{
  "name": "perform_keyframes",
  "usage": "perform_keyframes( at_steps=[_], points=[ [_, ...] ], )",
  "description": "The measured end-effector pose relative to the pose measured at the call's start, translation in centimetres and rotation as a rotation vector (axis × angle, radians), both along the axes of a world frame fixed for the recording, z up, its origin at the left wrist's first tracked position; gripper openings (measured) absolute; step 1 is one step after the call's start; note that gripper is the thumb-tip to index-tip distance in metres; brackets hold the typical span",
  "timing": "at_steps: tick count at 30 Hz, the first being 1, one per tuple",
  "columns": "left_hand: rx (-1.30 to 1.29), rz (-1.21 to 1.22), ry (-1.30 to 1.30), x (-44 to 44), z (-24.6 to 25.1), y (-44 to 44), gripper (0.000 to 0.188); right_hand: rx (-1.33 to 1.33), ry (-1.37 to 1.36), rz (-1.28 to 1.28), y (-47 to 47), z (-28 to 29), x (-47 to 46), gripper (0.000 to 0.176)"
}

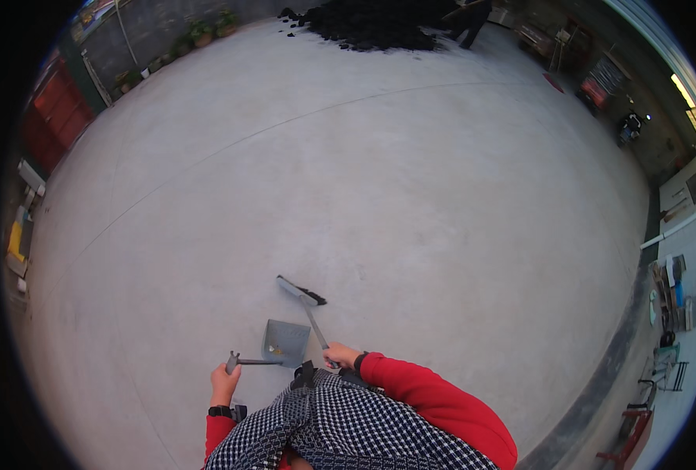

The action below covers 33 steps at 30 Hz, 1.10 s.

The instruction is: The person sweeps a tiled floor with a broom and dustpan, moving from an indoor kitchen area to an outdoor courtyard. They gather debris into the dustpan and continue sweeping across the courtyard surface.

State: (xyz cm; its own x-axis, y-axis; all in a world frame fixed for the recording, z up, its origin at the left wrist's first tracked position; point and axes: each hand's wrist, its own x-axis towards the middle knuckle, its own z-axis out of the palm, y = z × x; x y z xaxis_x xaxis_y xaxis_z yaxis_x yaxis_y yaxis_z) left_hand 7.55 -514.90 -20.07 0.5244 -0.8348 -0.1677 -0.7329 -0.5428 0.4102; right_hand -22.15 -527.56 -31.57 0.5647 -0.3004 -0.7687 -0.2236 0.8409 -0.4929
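Note:
My right hand point(341, 356) grips the grey handle of a broom point(301, 292) near its top end. The broom's head, with dark bristles, is tilted over the concrete floor point(377, 205) ahead of me. In my left hand point(224, 382) is the top of a long-handled dustpan point(289, 338), its handle running right to the grey pan. Some small yellowish and whitish debris lies inside the pan. The broom head is beyond the pan, apart from it. Whether the bristles touch the floor I cannot tell.
A heap of black lumps point(377, 23), likely coal, lies at the far end, where another person point(470, 23) stands with a long handle. Potted plants point(201, 35) and a red gate point(57, 111) line the left; a motorcycle point(630, 126) and a red bench point(630, 437) stand right.

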Motion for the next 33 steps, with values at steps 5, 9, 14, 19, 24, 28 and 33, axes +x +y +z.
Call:
perform_keyframes(
  at_steps=[5,9,14,19,24,28,33],
  points=[
    [0.004,-0.072,-0.052,-2.0,1.1,-1.3,0.036,0.039,-0.081,-0.264,-3.0,2.2,-3.8,0.007],
    [0.047,-0.097,-0.082,-3.4,1.5,-0.8,0.037,0.065,-0.101,-0.488,-1.3,4.4,-11.1,0.021],
    [0.075,-0.101,-0.110,-3.8,1.3,0.1,0.037,-0.035,0.133,-0.749,0.7,4.6,-20.2,0.049],
    [0.043,-0.133,-0.072,-3.7,2.7,0.0,0.035,-0.102,0.308,-1.068,1.0,2.3,-27.5,0.038],
    [0.078,-0.083,-0.065,-2.3,2.6,0.3,0.035,-0.129,0.482,-1.156,-2.3,-2.0,-32.7,0.006],
    [0.153,0.019,-0.035,-0.3,0.4,0.5,0.034,-0.067,0.548,-1.275,-5.7,-5.5,-33.7,0.004],
    [0.131,0.088,0.013,0.6,-2.2,0.0,0.033,-0.079,0.552,-1.234,-11.4,-10.2,-29.5,0.004]
  ],
)
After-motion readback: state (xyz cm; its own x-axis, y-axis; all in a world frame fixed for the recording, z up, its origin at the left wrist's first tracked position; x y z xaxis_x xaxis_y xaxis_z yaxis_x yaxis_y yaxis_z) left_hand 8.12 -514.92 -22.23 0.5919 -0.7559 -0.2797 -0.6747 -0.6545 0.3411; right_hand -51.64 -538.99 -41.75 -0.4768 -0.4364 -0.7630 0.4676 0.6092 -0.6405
